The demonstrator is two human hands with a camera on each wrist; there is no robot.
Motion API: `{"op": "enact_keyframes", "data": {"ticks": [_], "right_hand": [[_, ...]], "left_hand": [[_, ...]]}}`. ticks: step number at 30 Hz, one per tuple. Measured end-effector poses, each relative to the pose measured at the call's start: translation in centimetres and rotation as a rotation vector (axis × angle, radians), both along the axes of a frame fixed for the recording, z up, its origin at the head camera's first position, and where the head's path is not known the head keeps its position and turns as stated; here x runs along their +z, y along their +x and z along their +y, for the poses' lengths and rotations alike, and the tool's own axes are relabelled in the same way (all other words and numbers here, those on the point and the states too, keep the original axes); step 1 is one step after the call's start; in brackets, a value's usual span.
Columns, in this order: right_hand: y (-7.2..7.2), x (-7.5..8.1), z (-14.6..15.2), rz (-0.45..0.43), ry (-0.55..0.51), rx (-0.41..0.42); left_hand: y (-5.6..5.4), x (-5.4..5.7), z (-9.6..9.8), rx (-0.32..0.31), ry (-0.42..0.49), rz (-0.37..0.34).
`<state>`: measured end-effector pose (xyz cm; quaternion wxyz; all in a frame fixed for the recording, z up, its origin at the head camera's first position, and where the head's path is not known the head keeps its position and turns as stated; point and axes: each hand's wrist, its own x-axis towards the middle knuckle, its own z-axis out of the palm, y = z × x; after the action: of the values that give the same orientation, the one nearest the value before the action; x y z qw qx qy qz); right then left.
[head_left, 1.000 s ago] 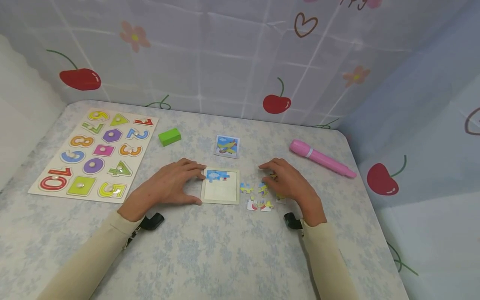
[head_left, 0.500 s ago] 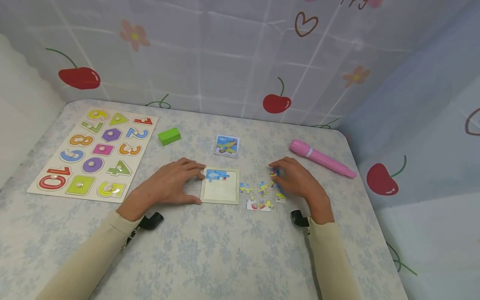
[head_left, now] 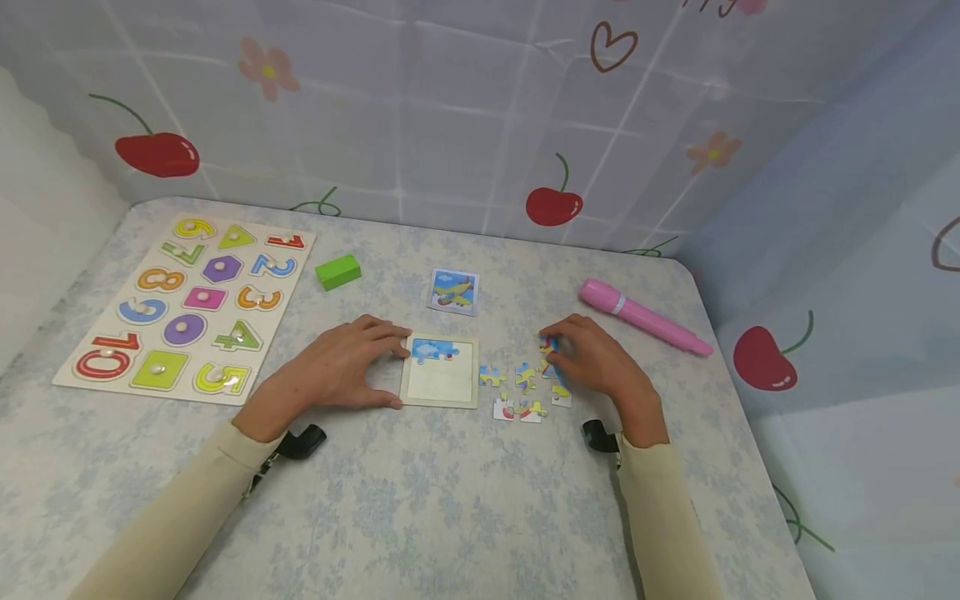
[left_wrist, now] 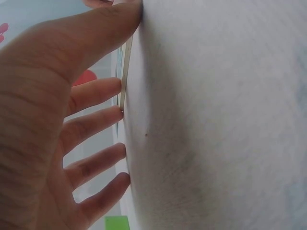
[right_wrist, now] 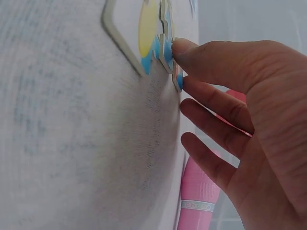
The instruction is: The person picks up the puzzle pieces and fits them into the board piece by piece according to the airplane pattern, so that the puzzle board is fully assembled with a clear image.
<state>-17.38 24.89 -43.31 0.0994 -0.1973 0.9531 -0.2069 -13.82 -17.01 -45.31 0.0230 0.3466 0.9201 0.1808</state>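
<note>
My left hand [head_left: 333, 358] rests beside the small square puzzle tray [head_left: 444, 387], thumb and fingertips against its left edge with the fingers fairly straight. Blue sky jigsaw pieces [head_left: 431, 350] lie along the tray's upper left. To the right, my right hand [head_left: 592, 358] is at the loose pieces; its thumb and index finger pinch a blue-and-red jigsaw piece [right_wrist: 178, 80] low at the table. Just below that piece are a blue-and-yellow piece and a yellow-and-white piece [head_left: 561, 395]. Several more loose pieces [head_left: 525, 377] lie between this hand and the tray.
A picture card of a yellow airplane [head_left: 454, 292] lies behind the tray. Farther left are a green block [head_left: 338, 272] and a number-and-shape peg board [head_left: 247, 350]. A pink microphone-like toy [head_left: 645, 317] lies at the back right. A printed curtain [head_left: 465, 125] borders the table's back.
My right hand has moved a little to the right over the loose pieces, uncovering a yellow-and-white one, and now pinches the blue-and-red jigsaw piece. My left hand stays at the tray.
</note>
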Motion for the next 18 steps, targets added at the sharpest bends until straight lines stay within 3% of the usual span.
{"op": "enact_keyframes", "data": {"ticks": [18], "right_hand": [[0.18, -0.44, 0.12, 0.096, 0.042, 0.000]], "left_hand": [[0.08, -0.07, 0.06, 0.003, 0.001, -0.011]]}}
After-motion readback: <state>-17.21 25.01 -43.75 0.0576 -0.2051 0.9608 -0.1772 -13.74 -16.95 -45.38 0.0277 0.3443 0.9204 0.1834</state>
